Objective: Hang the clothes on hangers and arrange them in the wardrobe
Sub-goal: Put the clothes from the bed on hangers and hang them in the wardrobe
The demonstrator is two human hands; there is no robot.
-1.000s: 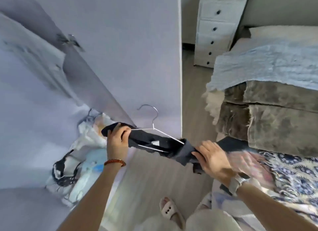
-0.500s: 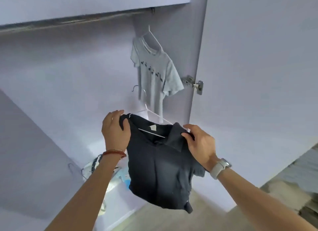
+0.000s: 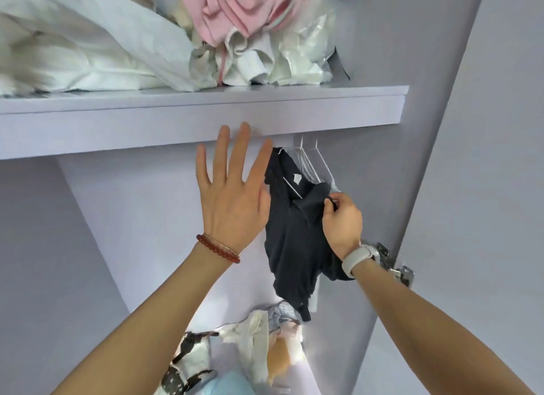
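Note:
A dark navy polo shirt (image 3: 294,247) hangs on a white wire hanger (image 3: 291,185) under the wardrobe shelf (image 3: 206,112); the hanger's hook is hidden behind the shelf edge. My right hand (image 3: 343,221) pinches the shirt's collar on the right shoulder. My left hand (image 3: 232,188) is raised flat with fingers spread, just left of the shirt and apart from it, its fingertips at the shelf's front edge. More white hangers (image 3: 315,165) hang close behind the shirt on the right.
Crumpled white and pink clothes (image 3: 229,21) are piled on top of the shelf. A heap of clothes (image 3: 250,344) lies on the wardrobe floor. The open wardrobe door (image 3: 485,188) stands at the right, with a metal hinge (image 3: 394,265) by my right wrist.
The shirt on its hanger went up and right, and now hangs under the shelf. My left hand let go of the shirt's shoulder and opened. My view tilted upward.

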